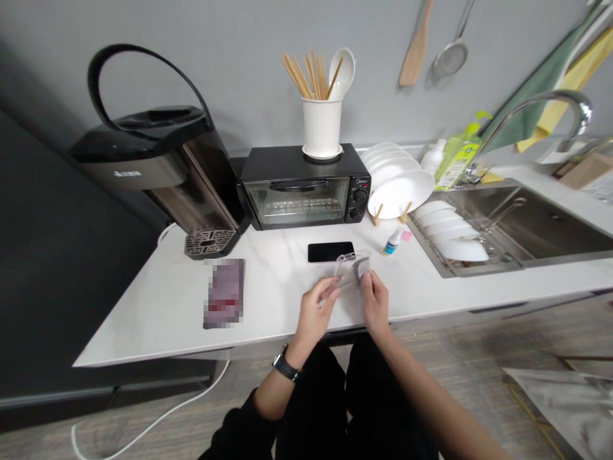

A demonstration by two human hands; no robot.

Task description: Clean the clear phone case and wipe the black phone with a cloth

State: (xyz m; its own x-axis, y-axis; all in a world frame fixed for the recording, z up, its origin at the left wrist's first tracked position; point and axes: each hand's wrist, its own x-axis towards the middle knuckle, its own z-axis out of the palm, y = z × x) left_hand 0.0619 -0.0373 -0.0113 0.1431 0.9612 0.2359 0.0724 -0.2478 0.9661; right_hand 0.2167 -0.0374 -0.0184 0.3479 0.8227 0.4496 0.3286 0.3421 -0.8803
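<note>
Clear plastic makes up the case (345, 275), which is held in the head view above the front part of the white surface (278, 275). By the left hand (315, 312), the case is pinched at its near left side, thumb and fingers closed on the edge; a dark-strapped watch (286, 364) is worn on that wrist. By the right hand (376, 300), a small grey piece (363, 267) is gripped under the thumb, at the right side of the case. The grip of that hand is closed; whether the case is also held by it cannot be told, and what the piece is made of cannot be made out.

Just beyond the case, a black phone (323, 252) is laid flat on the surface, its near right corner partly overlapped by the case in this view. To the right, a small spray bottle (392, 243) is stood upright, with a pink slip (407, 236) beside it. Well to the left, a purple-grey packet (225, 287), blurred by pixelation, is laid near a dispenser (201, 172). Behind the phone, an oven (301, 191) is topped by a white pot (322, 124) in which sticks (313, 73) and a spoon (345, 70) are stood. White plates (400, 191) are racked between the oven and the sink (569, 217).
</note>
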